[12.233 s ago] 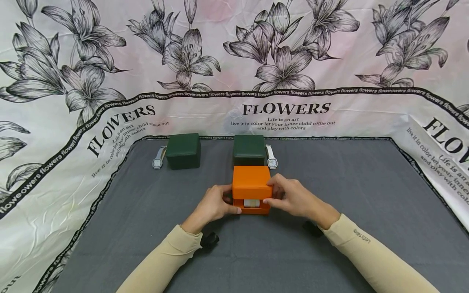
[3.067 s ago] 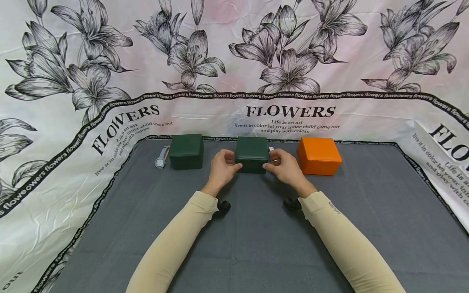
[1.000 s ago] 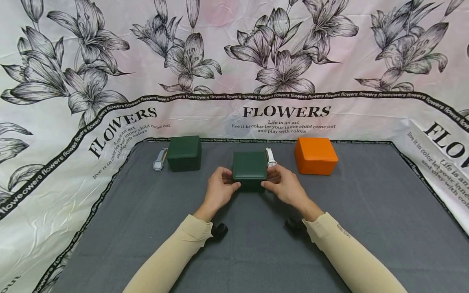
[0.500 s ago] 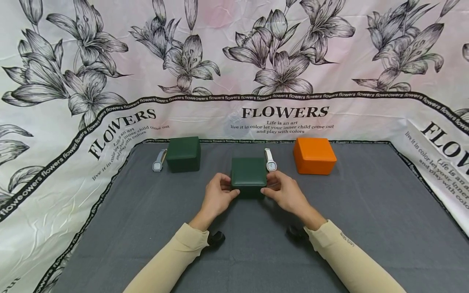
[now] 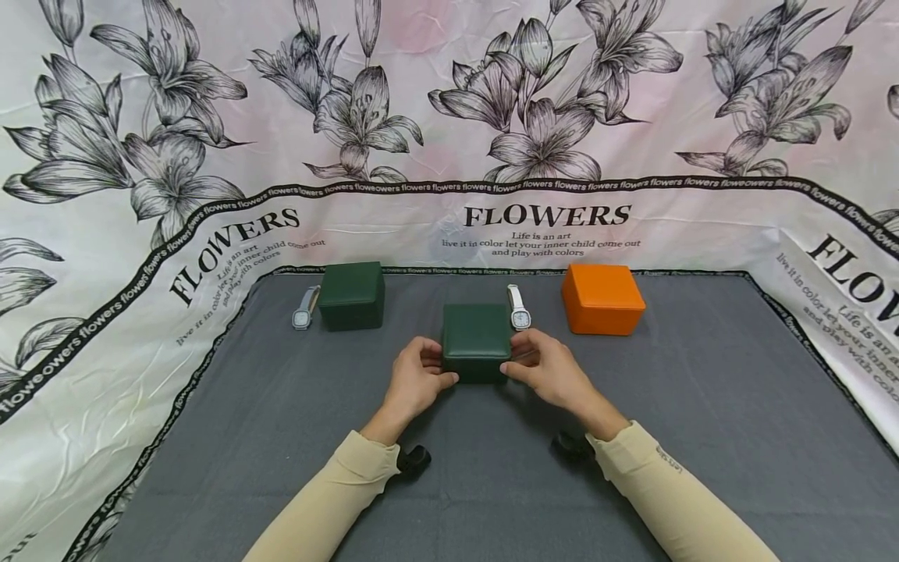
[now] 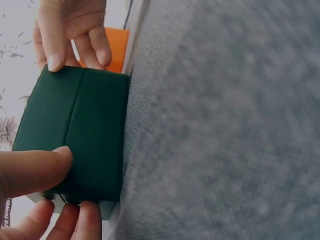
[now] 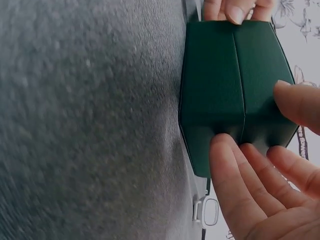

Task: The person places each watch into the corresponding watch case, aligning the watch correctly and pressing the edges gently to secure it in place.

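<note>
A closed dark green box (image 5: pixel 476 342) sits on the grey cloth (image 5: pixel 281 437) in the middle, and both hands hold it by its sides. My left hand (image 5: pixel 437 365) grips its left side, thumb on the front and fingers behind. My right hand (image 5: pixel 515 359) grips the right side the same way. In the left wrist view the green box (image 6: pixel 75 145) has my thumb (image 6: pixel 35 170) pressed against it. The right wrist view shows the green box (image 7: pixel 232 90) with my right fingers (image 7: pixel 250 190) curled round its edge. A white watch (image 5: pixel 519 308) lies just behind the box, to its right.
A second dark green box (image 5: pixel 352 295) stands at the back left with a pale watch (image 5: pixel 304 307) beside it. An orange box (image 5: pixel 602 299) stands closed at the back right. A flower-printed sheet (image 5: pixel 449 117) rises behind and along both sides of the cloth.
Both hands have drawn the middle green box away from the back edge toward me, uncovering the white watch. Before that the orange box went to the back right.
</note>
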`<state>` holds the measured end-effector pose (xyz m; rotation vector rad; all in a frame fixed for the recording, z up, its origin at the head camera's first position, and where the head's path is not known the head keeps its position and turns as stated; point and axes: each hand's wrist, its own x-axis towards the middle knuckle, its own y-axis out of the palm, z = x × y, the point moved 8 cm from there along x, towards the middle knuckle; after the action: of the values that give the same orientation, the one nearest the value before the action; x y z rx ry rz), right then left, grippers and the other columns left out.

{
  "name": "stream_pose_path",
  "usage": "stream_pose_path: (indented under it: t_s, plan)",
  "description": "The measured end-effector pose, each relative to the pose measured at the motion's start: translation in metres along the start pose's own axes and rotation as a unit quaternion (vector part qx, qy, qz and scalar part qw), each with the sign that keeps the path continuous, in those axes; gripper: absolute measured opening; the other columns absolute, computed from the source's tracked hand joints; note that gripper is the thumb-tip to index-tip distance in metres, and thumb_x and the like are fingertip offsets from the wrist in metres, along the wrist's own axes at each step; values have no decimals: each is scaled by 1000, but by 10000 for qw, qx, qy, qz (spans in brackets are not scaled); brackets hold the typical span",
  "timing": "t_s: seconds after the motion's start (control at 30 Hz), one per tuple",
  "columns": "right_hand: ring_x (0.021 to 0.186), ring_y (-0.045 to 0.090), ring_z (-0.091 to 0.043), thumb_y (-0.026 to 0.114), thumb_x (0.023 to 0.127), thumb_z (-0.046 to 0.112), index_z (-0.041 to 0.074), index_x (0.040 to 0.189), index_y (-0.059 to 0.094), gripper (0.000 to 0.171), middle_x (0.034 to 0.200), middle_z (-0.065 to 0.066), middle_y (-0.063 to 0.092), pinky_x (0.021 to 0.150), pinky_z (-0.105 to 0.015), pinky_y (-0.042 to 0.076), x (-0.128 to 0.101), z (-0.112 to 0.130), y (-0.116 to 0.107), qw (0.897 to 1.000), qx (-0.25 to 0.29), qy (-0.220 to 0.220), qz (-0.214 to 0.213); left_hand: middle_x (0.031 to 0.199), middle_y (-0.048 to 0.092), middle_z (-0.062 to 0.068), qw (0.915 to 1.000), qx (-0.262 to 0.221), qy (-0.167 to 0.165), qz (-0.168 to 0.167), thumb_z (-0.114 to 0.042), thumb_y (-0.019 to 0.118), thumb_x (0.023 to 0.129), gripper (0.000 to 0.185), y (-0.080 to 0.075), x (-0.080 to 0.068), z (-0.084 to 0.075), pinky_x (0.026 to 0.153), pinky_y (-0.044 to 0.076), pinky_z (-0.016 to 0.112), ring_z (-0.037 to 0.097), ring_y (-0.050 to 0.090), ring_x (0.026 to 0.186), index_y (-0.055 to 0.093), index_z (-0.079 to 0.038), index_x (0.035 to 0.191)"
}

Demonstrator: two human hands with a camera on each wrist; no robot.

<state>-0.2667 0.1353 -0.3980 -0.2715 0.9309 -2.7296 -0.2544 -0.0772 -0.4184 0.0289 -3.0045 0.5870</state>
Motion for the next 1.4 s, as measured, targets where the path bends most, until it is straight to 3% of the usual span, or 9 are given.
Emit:
stream_pose_path:
  t_s: [0.33, 0.6, 0.9, 1.03, 1.4]
  plan:
    - [108, 58, -30, 81, 77, 29, 5, 112, 55, 50, 120, -11, 53, 91, -46, 48, 14, 0, -5, 9973, -250, -669, 151, 100, 64, 13, 9995, 256, -162, 60, 2, 80, 71, 40, 1, 4, 6, 77, 54, 35, 24, 66, 90, 61, -1, 106]
    - [128, 44, -29, 80, 77, 37, 16, 124, 50, 59, 140, -8, 44, 103, -50, 38, 23, 4, -3, 9891, -319, -1306, 602, 98, 64, 12, 9991, 400, -138, 94, 1, 81, 72, 35, -1, 5, 6, 76, 55, 34, 24, 66, 89, 62, -1, 101]
    - [139, 26, -35, 84, 71, 43, 23, 111, 47, 57, 157, -11, 20, 105, -59, 28, 36, -1, 1, 9885, -318, -1049, 1043, 93, 65, 10, 9976, 674, -42, 143, -2, 83, 70, 32, -2, 7, 3, 73, 54, 33, 21, 66, 85, 63, -3, 95]
    - [141, 22, -34, 86, 68, 40, 22, 106, 45, 59, 156, -11, 20, 104, -58, 28, 41, 0, 2, 9873, -181, -1097, 1134, 93, 66, 10, 9974, 695, -69, 179, -2, 83, 70, 33, -1, 8, 3, 73, 54, 33, 21, 66, 85, 62, -3, 95]
    - [133, 33, -33, 85, 68, 43, 21, 104, 47, 57, 148, -13, 34, 99, -54, 35, 44, 1, 1, 9847, -434, -1447, 864, 88, 69, 7, 9962, 862, -93, 59, -2, 85, 67, 31, -3, 11, 4, 71, 54, 32, 17, 68, 80, 65, -4, 91]
